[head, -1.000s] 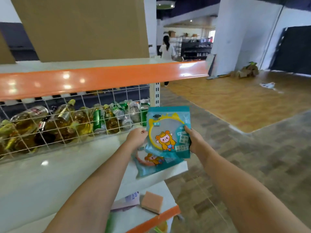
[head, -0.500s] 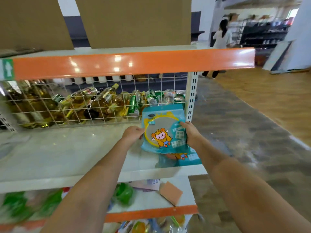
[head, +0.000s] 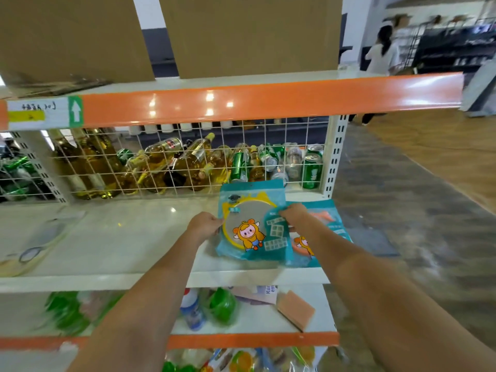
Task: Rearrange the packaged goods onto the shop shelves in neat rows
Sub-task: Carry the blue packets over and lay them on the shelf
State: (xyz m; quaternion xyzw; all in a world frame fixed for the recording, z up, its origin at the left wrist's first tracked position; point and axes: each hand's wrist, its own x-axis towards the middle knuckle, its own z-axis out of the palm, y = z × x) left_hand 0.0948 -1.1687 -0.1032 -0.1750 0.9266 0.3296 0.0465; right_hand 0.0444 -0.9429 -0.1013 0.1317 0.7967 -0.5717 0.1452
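Note:
A teal packet with a yellow hoop and a cartoon figure (head: 252, 226) is tilted over the right end of the white middle shelf (head: 120, 245). My left hand (head: 205, 225) pinches its left edge and my right hand (head: 294, 214) grips its right side. A second teal packet of the same kind (head: 326, 232) lies flat on the shelf under my right forearm, partly hidden by it and by the first packet.
A wire mesh panel (head: 171, 162) backs the shelf, with bottles and green cans (head: 311, 167) behind it. A pale packet (head: 35, 245) lies at the shelf's left. Cardboard boxes (head: 249, 33) stand on top. Lower shelves hold an orange sponge (head: 295, 310) and green packets. A person (head: 381, 52) stands far right.
My view has swung left toward the shelf. Both hands have carried the top packet down and inward over the shelf, uncovering the second packet, which now lies flat to its right.

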